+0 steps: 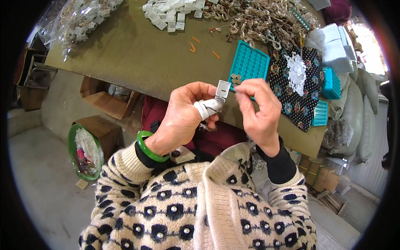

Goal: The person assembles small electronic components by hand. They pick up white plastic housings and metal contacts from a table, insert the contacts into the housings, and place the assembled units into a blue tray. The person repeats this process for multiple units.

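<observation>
My left hand (pixel 178 109) is closed on a small white plastic case (pixel 223 88), with its lid part standing up and a slot in it. White wrapping (pixel 207 109) with a dark line covers that hand's thumb, and a green bangle (pixel 148 148) circles the wrist. Just right of the case, my right hand (pixel 262 109) has its thumb and forefinger nearly together; anything between them is too small to make out. Behind the fingers, several small round metal discs (pixel 236 79) lie at the near corner of a teal ridged tray (pixel 252 57).
Orange strips (pixel 216 55) lie on the olive table (pixel 125 46). White cases (pixel 171 16) and tangled cords (pixel 266 27) are heaped at the back. White pieces (pixel 296 73) sit on patterned cloth (pixel 287 100) at right. A green basin (pixel 71 152) stands on the floor at left.
</observation>
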Tool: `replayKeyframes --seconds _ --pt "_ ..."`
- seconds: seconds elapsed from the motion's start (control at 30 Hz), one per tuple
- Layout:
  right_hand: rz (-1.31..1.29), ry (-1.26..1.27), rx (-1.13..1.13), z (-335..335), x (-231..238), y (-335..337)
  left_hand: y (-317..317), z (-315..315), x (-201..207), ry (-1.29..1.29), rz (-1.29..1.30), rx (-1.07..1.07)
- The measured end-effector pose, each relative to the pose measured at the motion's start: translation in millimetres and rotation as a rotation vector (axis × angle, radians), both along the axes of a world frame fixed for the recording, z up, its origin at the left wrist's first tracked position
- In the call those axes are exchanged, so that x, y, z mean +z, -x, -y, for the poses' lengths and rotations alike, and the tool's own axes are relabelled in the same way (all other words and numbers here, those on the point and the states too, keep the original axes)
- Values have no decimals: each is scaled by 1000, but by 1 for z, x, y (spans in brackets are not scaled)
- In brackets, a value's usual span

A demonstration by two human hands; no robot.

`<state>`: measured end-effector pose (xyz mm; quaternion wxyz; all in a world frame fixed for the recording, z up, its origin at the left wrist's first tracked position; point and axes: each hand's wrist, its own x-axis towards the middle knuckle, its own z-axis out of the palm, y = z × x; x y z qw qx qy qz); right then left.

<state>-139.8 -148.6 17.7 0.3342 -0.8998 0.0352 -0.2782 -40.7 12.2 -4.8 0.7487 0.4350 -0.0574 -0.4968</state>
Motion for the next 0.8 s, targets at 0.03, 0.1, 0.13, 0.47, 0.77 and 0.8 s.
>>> replayKeyframes --seconds 0.03,0.1,0.13,0.47,0.77,0.8 --pt "16 65 -40 6 -4 -6 -3 -1 -2 34 -12 -8" --pt "-20 266 -92 15 -13 -15 -6 -1 -4 110 -45 9" --pt "-49 368 -107 19 -17 -19 -7 0 -5 135 -60 13" --pt "-248 354 -6 44 -19 -24 -28 6 2 304 -57 -5" --pt "30 -233 -88 18 1 -22 -35 17 -5 315 -144 -14" --pt "72 -170 -64 16 2 -24 -34 19 -6 307 -150 -10"
